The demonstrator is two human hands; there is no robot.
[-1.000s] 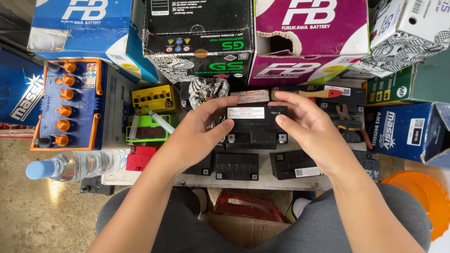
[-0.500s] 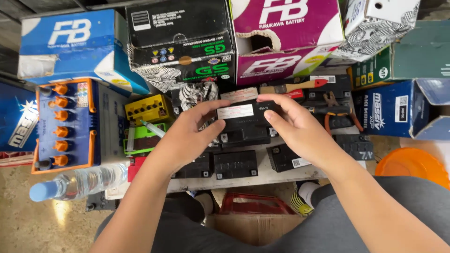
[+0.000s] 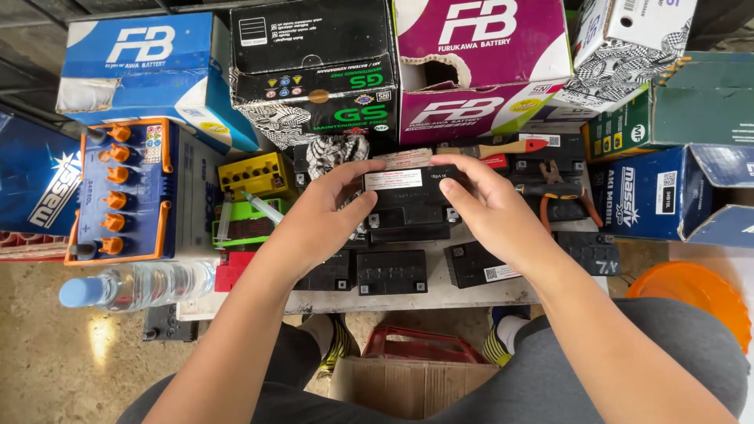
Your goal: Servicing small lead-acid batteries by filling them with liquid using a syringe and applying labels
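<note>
A small black battery [image 3: 408, 202] with a white label on top sits among other black batteries on a low white board [image 3: 455, 294]. My left hand [image 3: 326, 212] grips its left side, thumb and fingers around the edge. My right hand [image 3: 491, 206] holds its right side, fingers over the top corner. Both forearms reach in from below.
Several small black batteries [image 3: 391, 272] lie in front. A large blue battery with orange caps [image 3: 118, 188] and a water bottle [image 3: 141, 284] sit at left. Cardboard battery boxes [image 3: 314, 67] stack behind. Pliers [image 3: 561, 196] and an orange lid [image 3: 695, 302] are right; a yellow battery [image 3: 255, 174] is left.
The view has shifted slightly; both hands stay on the small black battery, having closed in a little tighter around its sides.
</note>
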